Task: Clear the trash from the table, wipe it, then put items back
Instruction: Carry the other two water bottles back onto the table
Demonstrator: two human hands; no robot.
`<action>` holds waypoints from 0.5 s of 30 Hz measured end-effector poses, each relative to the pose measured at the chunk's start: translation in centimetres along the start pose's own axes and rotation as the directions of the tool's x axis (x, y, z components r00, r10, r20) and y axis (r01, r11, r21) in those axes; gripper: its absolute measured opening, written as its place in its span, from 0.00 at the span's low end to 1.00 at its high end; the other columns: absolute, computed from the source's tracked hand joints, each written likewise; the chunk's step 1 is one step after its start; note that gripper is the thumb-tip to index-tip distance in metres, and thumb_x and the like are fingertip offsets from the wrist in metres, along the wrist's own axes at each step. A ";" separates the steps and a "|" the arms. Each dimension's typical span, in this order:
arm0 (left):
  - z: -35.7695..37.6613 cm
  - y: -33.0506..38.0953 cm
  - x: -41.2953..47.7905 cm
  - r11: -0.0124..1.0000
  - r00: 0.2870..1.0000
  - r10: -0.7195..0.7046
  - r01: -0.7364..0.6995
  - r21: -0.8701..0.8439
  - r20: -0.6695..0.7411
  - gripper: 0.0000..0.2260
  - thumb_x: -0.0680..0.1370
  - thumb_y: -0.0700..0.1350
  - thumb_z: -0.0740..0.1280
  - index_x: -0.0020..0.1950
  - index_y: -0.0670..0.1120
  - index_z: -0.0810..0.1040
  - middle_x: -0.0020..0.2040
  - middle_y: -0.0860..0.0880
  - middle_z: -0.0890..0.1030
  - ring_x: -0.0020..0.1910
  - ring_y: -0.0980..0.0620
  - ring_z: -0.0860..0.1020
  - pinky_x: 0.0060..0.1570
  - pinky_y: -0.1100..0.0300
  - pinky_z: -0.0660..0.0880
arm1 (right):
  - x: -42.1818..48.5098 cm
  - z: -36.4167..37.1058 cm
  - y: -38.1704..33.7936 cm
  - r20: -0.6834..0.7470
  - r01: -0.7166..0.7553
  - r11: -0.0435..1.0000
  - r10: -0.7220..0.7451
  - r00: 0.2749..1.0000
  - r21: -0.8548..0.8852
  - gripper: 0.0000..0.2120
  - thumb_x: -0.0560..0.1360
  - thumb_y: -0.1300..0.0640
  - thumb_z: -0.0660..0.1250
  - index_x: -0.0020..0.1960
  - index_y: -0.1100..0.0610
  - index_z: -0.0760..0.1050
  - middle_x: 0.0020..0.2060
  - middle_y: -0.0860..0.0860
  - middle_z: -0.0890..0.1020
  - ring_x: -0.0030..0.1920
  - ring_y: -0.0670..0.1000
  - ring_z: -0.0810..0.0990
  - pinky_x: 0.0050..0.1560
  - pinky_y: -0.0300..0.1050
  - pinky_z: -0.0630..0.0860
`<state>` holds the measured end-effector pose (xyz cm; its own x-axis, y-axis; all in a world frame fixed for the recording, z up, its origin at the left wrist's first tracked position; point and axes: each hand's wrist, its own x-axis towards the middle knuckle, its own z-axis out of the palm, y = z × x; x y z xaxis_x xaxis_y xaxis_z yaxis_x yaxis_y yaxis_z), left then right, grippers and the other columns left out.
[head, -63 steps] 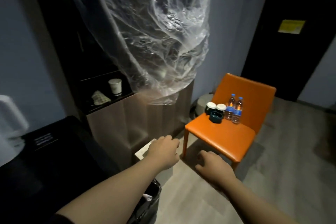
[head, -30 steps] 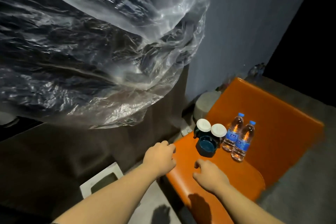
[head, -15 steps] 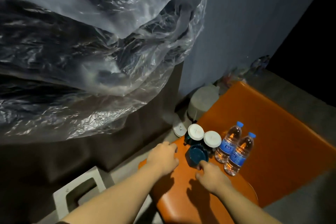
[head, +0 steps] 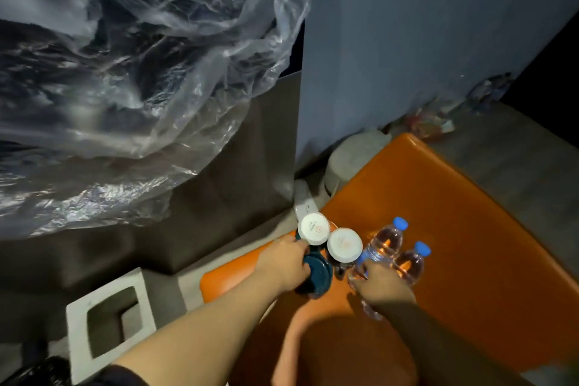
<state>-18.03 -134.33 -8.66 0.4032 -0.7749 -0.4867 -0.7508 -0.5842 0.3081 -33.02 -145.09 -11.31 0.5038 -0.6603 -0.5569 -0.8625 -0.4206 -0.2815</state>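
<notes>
As the left hand [head: 283, 263] curls round the teal dish [head: 320, 275], the right hand [head: 380, 287] clamps a water bottle [head: 384, 243].

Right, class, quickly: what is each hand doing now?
Left hand: closed on the teal dish, gripping its rim.
Right hand: closed round one water bottle.

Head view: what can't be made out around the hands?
- Left hand covers part of the teal dish; grip unclear.
- Right hand hides the middle of one water bottle; grip unclear.
- Lidded cups: lid print too small.
- Clutter by the wall: blurred.
</notes>
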 end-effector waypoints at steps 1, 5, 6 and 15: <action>0.1 0.9 1.0 1.000 1.000 0.007 -0.007 0.006 0.000 0.16 0.78 0.48 0.61 0.65 0.47 0.72 0.62 0.45 0.73 0.61 0.44 0.73 0.55 0.54 0.72 | 1.0 -0.6 1.0 -0.016 -0.018 1.000 0.018 1.000 -0.001 0.14 0.77 0.53 0.59 0.61 0.57 0.71 0.57 0.55 0.76 0.55 0.54 0.77 0.56 0.47 0.75; 0.9 4.7 5.4 0.997 0.997 0.075 -0.075 0.026 -0.001 0.17 0.79 0.47 0.60 0.67 0.45 0.70 0.64 0.43 0.72 0.63 0.41 0.72 0.57 0.50 0.72 | 4.6 -2.6 4.2 -0.051 -0.124 0.992 0.123 0.991 -0.018 0.22 0.77 0.54 0.60 0.70 0.53 0.65 0.66 0.56 0.69 0.66 0.57 0.68 0.64 0.50 0.67; 1.1 5.7 6.6 0.995 0.995 0.098 -0.098 0.025 0.004 0.17 0.79 0.47 0.60 0.67 0.45 0.69 0.64 0.43 0.71 0.63 0.41 0.71 0.59 0.49 0.72 | 5.4 -2.8 5.0 -0.084 -0.151 0.988 0.149 0.985 -0.019 0.22 0.77 0.53 0.60 0.70 0.53 0.65 0.66 0.55 0.69 0.66 0.57 0.67 0.64 0.49 0.67; 4.4 13.2 14.9 0.939 0.937 0.340 -0.342 0.018 0.077 0.35 0.75 0.45 0.68 0.77 0.48 0.54 0.76 0.48 0.57 0.70 0.42 0.62 0.66 0.47 0.64 | 9.2 -2.2 9.5 -0.236 -0.174 0.985 0.170 0.957 0.003 0.13 0.78 0.48 0.57 0.56 0.55 0.69 0.59 0.53 0.74 0.60 0.56 0.69 0.55 0.49 0.68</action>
<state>-24.25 -152.53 -15.44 0.0825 -0.9064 -0.4143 -0.8526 -0.2794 0.4416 -36.47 -156.54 -17.44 0.3465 -0.8503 -0.3961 -0.9373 -0.2969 -0.1825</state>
